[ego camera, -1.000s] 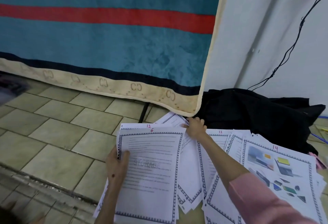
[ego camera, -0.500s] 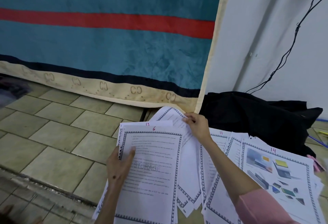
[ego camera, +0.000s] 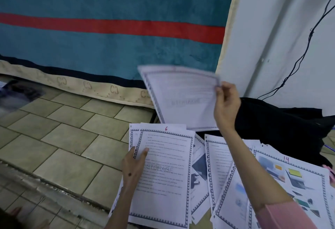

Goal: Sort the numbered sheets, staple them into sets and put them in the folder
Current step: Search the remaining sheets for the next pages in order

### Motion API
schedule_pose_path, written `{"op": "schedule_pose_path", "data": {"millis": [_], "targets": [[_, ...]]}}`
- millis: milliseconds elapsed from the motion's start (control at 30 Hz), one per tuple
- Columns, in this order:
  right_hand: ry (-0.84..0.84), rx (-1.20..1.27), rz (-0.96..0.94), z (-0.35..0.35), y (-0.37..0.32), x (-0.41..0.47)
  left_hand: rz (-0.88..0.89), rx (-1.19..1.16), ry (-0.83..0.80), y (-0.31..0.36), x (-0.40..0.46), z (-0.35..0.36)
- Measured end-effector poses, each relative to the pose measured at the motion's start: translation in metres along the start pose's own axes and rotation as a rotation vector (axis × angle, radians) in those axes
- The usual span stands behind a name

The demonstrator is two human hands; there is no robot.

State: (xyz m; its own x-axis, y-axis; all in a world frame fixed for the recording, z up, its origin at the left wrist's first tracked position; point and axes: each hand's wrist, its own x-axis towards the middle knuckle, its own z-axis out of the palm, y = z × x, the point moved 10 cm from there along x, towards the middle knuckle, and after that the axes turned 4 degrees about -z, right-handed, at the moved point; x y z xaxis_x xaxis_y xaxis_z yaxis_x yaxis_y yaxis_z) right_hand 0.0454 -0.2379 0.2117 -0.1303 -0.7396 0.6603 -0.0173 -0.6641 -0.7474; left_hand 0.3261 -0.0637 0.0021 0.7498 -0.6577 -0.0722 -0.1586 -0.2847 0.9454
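Now, with my right hand (ego camera: 225, 105) pinching a blurred lifted sheet (ego camera: 181, 98) above the floor pile and my left hand (ego camera: 134, 167) gripping the stack topped by sheet 6 (ego camera: 165, 170), I'd read its number before placing.

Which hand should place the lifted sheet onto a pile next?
Right. The right hand already pinches the lifted sheet by its corner above the piles. The left hand is busy, holding the stack topped by sheet 6.
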Motion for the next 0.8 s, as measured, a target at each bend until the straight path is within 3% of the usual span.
{"op": "schedule_pose_path", "data": {"millis": [133,200,333,467,633,800], "targets": [[0.337,-0.065,-0.167,-0.061,-0.056,0.024,-0.021,0.068,-0.070,0.002,0.009,0.010],[0.385,-0.171,-0.186,-0.094,-0.070,0.031,-0.040,0.092,-0.122,0.002,0.018,0.014],[0.267,-0.403,-0.012,-0.144,-0.054,0.014,-0.087,0.124,-0.201,0.004,0.032,0.013],[0.081,-0.641,0.194,-0.179,0.019,-0.064,-0.027,0.119,-0.264,0.035,0.031,0.004],[-0.134,-0.834,0.474,-0.190,0.110,-0.157,0.217,0.360,-0.231,0.133,0.013,-0.013],[-0.165,-0.798,0.532,-0.189,0.119,-0.167,0.335,0.424,-0.264,0.229,-0.024,-0.028]]}}
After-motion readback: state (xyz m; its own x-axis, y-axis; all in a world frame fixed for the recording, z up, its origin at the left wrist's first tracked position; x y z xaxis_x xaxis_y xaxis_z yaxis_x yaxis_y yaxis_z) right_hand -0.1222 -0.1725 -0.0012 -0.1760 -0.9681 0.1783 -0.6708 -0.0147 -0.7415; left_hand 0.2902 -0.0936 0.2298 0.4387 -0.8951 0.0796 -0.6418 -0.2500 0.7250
